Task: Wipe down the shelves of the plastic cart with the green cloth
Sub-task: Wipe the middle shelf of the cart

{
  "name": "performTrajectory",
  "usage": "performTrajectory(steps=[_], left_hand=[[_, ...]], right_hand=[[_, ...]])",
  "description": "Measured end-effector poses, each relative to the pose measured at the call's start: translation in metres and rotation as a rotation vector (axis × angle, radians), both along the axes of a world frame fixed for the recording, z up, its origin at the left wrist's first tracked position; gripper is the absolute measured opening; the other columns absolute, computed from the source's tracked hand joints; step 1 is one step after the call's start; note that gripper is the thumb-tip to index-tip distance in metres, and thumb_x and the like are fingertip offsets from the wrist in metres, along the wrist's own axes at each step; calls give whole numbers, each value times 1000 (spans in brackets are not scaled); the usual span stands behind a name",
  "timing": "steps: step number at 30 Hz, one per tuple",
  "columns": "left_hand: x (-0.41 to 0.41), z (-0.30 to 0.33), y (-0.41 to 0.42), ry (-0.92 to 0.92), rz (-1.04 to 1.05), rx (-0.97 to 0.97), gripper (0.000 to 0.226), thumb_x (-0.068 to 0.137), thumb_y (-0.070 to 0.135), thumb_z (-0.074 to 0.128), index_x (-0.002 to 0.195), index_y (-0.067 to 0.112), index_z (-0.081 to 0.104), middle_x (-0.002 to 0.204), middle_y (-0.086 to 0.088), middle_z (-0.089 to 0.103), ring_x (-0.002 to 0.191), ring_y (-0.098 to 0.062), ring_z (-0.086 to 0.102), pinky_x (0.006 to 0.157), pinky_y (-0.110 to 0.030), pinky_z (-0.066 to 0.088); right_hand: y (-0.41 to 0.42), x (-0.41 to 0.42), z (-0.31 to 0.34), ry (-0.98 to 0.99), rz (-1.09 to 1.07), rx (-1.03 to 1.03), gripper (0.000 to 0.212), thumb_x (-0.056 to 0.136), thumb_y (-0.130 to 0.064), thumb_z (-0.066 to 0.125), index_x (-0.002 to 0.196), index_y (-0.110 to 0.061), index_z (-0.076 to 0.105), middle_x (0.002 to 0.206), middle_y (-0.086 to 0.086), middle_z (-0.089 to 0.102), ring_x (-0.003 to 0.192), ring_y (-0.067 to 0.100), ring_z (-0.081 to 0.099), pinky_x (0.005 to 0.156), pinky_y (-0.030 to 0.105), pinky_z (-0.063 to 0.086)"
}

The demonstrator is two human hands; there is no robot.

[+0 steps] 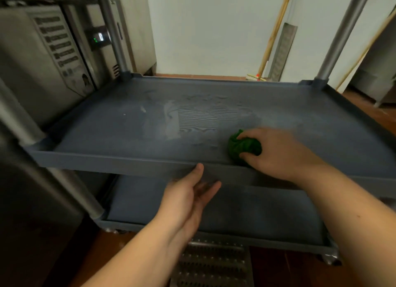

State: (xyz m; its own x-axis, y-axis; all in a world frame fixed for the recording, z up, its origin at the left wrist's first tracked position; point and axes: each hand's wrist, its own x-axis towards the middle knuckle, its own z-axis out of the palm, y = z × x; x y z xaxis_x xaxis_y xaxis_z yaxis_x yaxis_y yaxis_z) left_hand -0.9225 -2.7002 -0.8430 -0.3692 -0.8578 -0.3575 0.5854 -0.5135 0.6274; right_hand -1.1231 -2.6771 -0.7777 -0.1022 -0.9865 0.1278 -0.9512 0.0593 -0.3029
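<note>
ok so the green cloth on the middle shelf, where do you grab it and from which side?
Grip the bunched top of the green cloth from above, as the right hand does now: fingers and thumb curled over the wad. It sits balled up on the flat shelf close to the raised front lip, so a side approach looks blocked there.

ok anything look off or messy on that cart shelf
Yes: the middle shelf has a pale, streaky wet or dusty smear at its centre, just left of the green cloth that the right hand holds. Nothing looks damaged or askew.
</note>
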Motion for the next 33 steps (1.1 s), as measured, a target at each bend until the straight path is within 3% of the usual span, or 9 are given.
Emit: performTrajectory(steps=[3,9,14,19,24,30,33], left_hand=[[24,1,-12,-10,5,1,30,93,11,60,122,5,61,114,-19,70,108,-37,66,83,-45,59],[74,-1,-41,4,28,28,35,92,14,61,124,-1,60,118,-25,67,113,-43,61,71,-44,61],[117,-3,-65,13,120,50,17,94,14,57,104,5,66,99,-20,65,94,-33,57,71,-43,61],[158,-8,-86,39,213,31,29,96,13,52,121,3,62,91,-13,71,84,-27,67,64,-38,60],[194,-6,-107,106,291,21,25,98,14,49,113,6,66,86,-12,75,72,-23,73,60,-33,58],[184,-11,-97,57,300,10,30,94,17,52,119,10,66,110,-18,72,99,-34,69,65,-38,57],[161,-9,-84,26,277,31,28,92,18,55,117,9,67,108,-19,72,94,-35,67,57,-34,54]], right_hand=[[-18,30,-2,13,38,-6,47,84,-46,67,129,-38,57,121,-2,60,109,23,60,90,32,47],[-57,96,-3,31,107,-16,44,84,-43,67,127,-37,60,116,-2,62,105,22,61,83,27,44],[-93,160,-3,6,186,-49,37,84,-40,66,119,-32,64,109,0,64,100,21,61,89,38,51],[-132,223,-8,43,236,-82,37,82,-43,64,117,-31,65,105,2,64,98,25,63,86,36,52],[-170,283,-11,50,316,-129,38,83,-42,66,117,-27,67,110,5,68,103,26,62,88,35,51],[-195,324,-10,36,389,-78,42,82,-47,66,124,-39,62,115,3,59,107,27,60,93,37,48],[-190,308,-11,16,379,-84,45,81,-44,67,125,-38,63,117,3,59,110,27,59,96,39,48]])
